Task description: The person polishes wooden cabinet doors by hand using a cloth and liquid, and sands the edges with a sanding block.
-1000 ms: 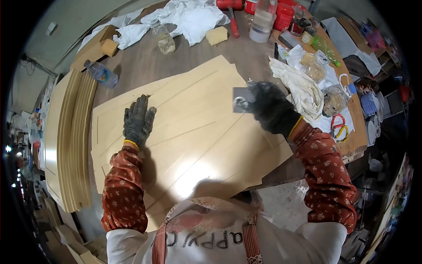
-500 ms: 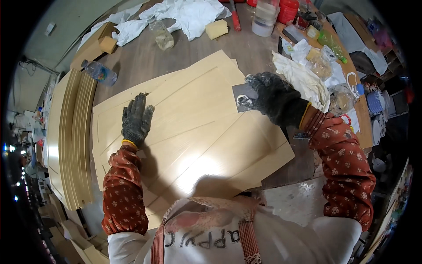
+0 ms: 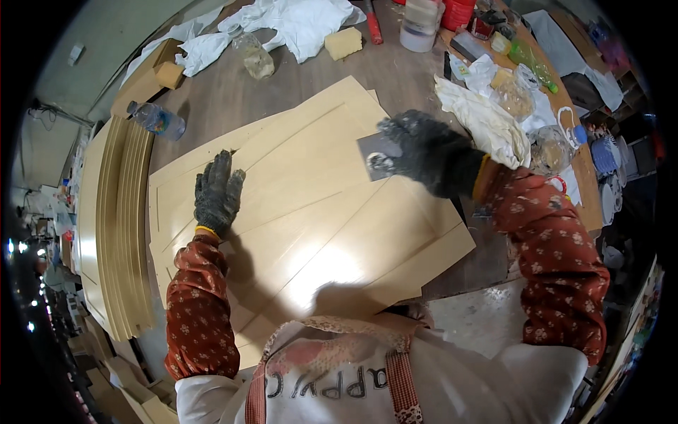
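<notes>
Resting the left hand (image 3: 219, 194), open and flat, on the tan board (image 3: 304, 169). Gripping a flat grey scraper (image 3: 369, 157) in the right hand (image 3: 432, 155), over the same board. Showing stacked boards (image 3: 116, 226) left of the left hand, crumpled cloth (image 3: 489, 121) just past the right.

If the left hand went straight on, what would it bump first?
The left hand would probably meet the clear bottle by the white cloth, beyond the tan panel; depth is unclear.
</notes>
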